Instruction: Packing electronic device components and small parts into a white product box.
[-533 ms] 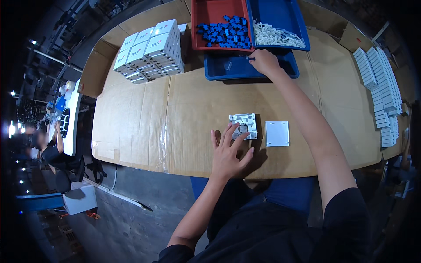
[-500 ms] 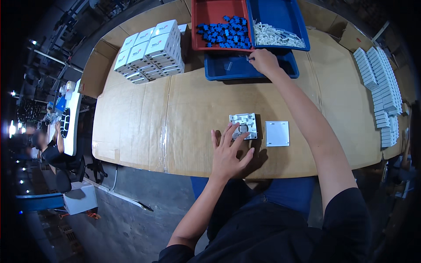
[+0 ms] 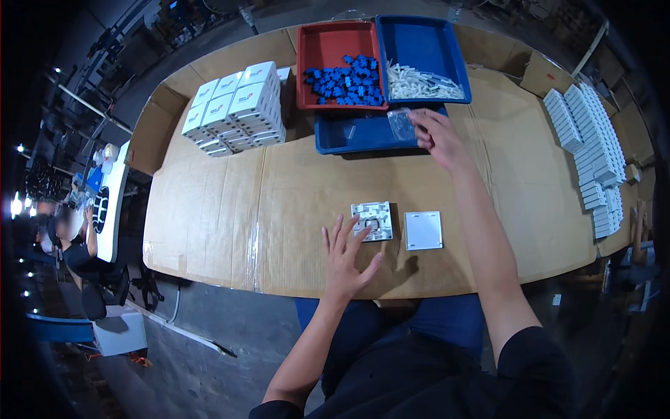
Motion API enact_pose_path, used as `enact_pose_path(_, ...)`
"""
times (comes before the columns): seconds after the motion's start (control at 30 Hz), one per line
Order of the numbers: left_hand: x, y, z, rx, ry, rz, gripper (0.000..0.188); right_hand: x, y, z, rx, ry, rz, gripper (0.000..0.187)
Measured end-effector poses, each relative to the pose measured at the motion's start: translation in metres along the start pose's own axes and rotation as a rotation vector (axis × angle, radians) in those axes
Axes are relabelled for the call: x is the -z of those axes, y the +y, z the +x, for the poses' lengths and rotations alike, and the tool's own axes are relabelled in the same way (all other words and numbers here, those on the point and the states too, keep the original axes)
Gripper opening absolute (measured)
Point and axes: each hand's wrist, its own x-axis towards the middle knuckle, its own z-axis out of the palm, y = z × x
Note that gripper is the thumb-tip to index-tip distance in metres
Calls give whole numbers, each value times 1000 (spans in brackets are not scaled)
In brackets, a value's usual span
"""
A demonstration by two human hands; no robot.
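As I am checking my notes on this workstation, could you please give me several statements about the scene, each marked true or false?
1. The right hand holds a clear plastic piece. True.
2. Blue pieces lie in the red tray. True.
3. The left hand is inside the red tray. False: it reaches over the patterned square unit.
4. The white square panel lies to the left of the patterned square unit. False: it lies to its right.
5. The stacked white boxes stand to the left of the red tray. True.
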Motion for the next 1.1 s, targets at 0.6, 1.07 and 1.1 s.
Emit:
enact_pose_path(0.6,-30,94,65,477,178,-988,22,-42,24,-190,-22,62,183,17)
enact_pose_path(1.07,-38,104,51,418,371,-1140,12,-43,32,-206,-150,-20,-62,16)
enact_pose_path(1.1,-37,104,50,317,403,-1095,15,-44,28,-207,-32,61,-79,18)
